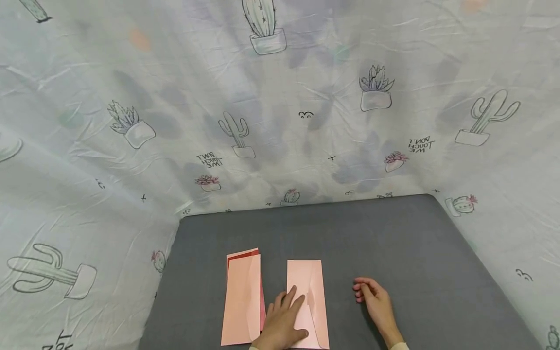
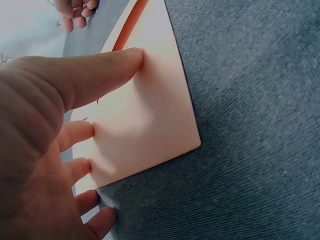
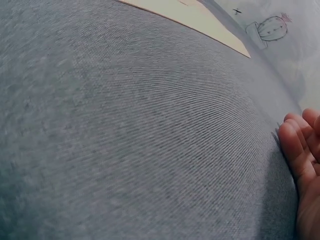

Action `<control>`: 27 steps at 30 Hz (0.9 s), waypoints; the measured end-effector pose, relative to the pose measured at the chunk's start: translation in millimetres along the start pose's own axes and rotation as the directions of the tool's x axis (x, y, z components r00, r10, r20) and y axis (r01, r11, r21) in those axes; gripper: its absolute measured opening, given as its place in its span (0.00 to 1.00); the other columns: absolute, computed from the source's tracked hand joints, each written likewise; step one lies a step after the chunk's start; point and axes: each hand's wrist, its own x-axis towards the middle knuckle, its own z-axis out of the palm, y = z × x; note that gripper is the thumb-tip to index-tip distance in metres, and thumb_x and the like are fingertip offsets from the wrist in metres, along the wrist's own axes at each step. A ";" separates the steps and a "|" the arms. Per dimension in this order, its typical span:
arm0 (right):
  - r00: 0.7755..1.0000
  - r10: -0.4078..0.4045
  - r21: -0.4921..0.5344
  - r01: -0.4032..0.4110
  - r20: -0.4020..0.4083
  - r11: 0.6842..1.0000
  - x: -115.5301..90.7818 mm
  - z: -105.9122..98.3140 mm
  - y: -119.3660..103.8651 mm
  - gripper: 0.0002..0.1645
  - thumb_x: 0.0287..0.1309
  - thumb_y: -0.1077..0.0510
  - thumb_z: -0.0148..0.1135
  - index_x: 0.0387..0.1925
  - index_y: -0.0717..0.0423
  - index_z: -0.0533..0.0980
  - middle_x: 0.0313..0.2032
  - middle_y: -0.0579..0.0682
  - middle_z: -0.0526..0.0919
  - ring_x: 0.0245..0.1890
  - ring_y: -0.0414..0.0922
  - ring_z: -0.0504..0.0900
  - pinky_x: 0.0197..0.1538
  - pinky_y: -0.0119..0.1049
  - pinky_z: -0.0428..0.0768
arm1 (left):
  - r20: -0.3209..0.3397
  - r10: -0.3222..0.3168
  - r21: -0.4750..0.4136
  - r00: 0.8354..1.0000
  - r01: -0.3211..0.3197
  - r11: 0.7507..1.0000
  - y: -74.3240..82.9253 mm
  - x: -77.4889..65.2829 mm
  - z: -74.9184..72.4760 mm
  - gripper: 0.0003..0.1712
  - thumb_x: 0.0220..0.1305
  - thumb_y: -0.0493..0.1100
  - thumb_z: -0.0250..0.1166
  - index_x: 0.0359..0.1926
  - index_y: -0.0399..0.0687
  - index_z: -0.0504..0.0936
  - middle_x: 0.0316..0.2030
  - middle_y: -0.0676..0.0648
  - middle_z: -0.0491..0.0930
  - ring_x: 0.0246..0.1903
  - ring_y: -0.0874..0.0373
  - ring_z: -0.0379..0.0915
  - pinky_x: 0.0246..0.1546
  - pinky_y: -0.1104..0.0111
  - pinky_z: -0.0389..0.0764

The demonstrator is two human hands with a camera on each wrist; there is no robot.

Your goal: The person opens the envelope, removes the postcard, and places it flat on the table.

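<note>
A pale pink paper envelope (image 1: 316,287) lies lengthwise in the middle of the table's near part. My left hand (image 1: 281,324) rests on its left side with fingers spread, covering part of it. In the left wrist view the thumb and fingertips touch the envelope's paper (image 2: 155,110), and an orange-red strip shows along one edge. To the right, apart from the envelope, my right hand (image 1: 377,302) holds nothing, its fingers loosely curled near the grey cloth. The right wrist view shows part of that hand (image 3: 306,150) and one envelope corner (image 3: 220,32).
Left of the left hand lies a small overlapping pile of pink envelopes (image 1: 239,301), with red paper (image 1: 262,304) showing at its edges. Grey cloth covers the table (image 1: 350,233). Pale fabric walls (image 1: 280,160) printed with cacti stand behind and at both sides.
</note>
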 end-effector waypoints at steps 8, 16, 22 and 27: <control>0.999 0.002 -0.252 0.009 0.043 0.968 -8.6 7.6 -2.7 0.12 0.70 0.61 0.56 0.49 0.57 0.82 0.39 0.49 0.87 0.32 0.32 0.78 0.36 0.28 0.77 | 0.004 0.005 -0.002 1.000 -0.005 1.000 1.4 0.5 -4.0 0.49 0.48 0.57 0.78 0.70 0.55 0.70 0.75 0.43 0.60 0.68 0.40 0.58 0.57 0.37 0.70; 0.982 -0.036 -0.458 0.119 0.186 0.881 -35.2 35.2 2.4 0.26 0.61 0.53 0.69 0.60 0.53 0.76 0.50 0.51 0.77 0.31 0.35 0.70 0.31 0.30 0.69 | 0.001 -0.005 -0.020 1.000 0.005 1.000 2.4 -1.7 -3.8 0.49 0.47 0.57 0.78 0.70 0.54 0.70 0.75 0.43 0.60 0.68 0.40 0.58 0.58 0.37 0.69; 0.947 -0.146 -0.588 0.294 0.287 0.753 -49.0 49.8 6.3 0.47 0.49 0.40 0.77 0.67 0.52 0.68 0.61 0.59 0.71 0.55 0.57 0.80 0.43 0.52 0.84 | -0.003 -0.009 -0.020 1.000 0.009 1.000 -3.3 0.4 4.4 0.49 0.47 0.57 0.78 0.70 0.54 0.70 0.76 0.42 0.60 0.69 0.39 0.58 0.58 0.37 0.69; 0.914 -0.142 -0.627 0.367 0.379 0.687 -58.4 56.6 -0.2 0.52 0.46 0.35 0.76 0.68 0.53 0.67 0.63 0.58 0.69 0.55 0.58 0.79 0.37 0.52 0.83 | -0.040 0.005 0.013 0.999 -0.004 1.000 -8.2 3.0 11.3 0.49 0.46 0.58 0.78 0.70 0.56 0.70 0.75 0.44 0.61 0.68 0.41 0.59 0.56 0.41 0.70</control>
